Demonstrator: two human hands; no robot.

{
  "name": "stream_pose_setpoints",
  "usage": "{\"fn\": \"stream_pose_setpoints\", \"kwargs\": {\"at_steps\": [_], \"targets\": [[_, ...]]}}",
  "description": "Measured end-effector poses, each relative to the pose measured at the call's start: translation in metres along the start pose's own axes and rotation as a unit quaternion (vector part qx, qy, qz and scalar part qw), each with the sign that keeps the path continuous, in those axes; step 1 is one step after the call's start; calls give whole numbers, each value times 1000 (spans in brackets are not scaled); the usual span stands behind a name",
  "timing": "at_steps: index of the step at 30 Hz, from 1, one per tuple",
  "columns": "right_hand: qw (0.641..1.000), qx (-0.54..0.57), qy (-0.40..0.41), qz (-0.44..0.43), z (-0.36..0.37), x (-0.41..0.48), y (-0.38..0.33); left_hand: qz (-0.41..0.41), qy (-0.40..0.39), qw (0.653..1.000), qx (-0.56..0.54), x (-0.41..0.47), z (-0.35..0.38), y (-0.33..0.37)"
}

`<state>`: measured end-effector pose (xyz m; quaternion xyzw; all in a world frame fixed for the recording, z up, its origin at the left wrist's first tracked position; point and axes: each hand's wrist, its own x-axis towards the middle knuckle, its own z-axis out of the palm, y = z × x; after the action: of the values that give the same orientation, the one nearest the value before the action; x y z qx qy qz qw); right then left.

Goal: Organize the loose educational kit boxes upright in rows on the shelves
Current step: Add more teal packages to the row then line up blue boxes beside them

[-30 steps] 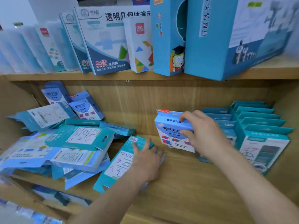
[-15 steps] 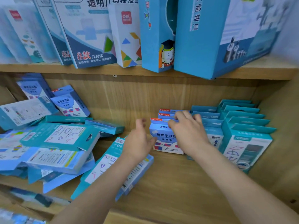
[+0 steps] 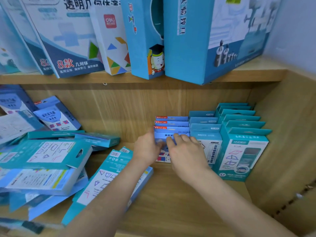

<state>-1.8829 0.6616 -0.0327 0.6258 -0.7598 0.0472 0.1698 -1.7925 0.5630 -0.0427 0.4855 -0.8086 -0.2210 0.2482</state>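
Three small blue boxes [image 3: 171, 123] stand upright, one behind another, against the back of the lower shelf [image 3: 171, 202], and both hands are on the front blue box [image 3: 172, 131]. The left hand [image 3: 147, 149] grasps its left edge with the thumb on the face. The right hand [image 3: 187, 154] lies on the front with fairly straight fingers, pressing rather than clutching. Just to the right, rows of teal boxes [image 3: 242, 151] stand upright. A flat teal box [image 3: 109, 170] lies under the left forearm, and a loose heap of boxes [image 3: 46, 151] crowds the left side. Large kit boxes [image 3: 196, 40] lean on the wooden upper shelf [image 3: 259, 72], and a pale wall [image 3: 295, 31] closes the right.
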Motion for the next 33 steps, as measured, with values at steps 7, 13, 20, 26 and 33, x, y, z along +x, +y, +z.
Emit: {"fn": "stream_pose_setpoints", "kwargs": {"at_steps": [7, 13, 20, 26, 33], "targets": [[998, -58, -38, -3, -4, 1, -2, -5, -5, 1000, -29, 2, 4, -7], [999, 29, 20, 22, -15, -8, 8, -25, -65, 991, -115, 0, 1, 1], [997, 41, 18, 70, -10, -21, 37, -56, -68, 973, -214, 11, 4, 6], [993, 85, 44, 67, -8, -26, 40, -70, -85, 968, -226, 4, -2, 6], [933, 348, 78, 42, -23, -42, 26, 6, 35, 999, -35, -79, -63, -16]]}}
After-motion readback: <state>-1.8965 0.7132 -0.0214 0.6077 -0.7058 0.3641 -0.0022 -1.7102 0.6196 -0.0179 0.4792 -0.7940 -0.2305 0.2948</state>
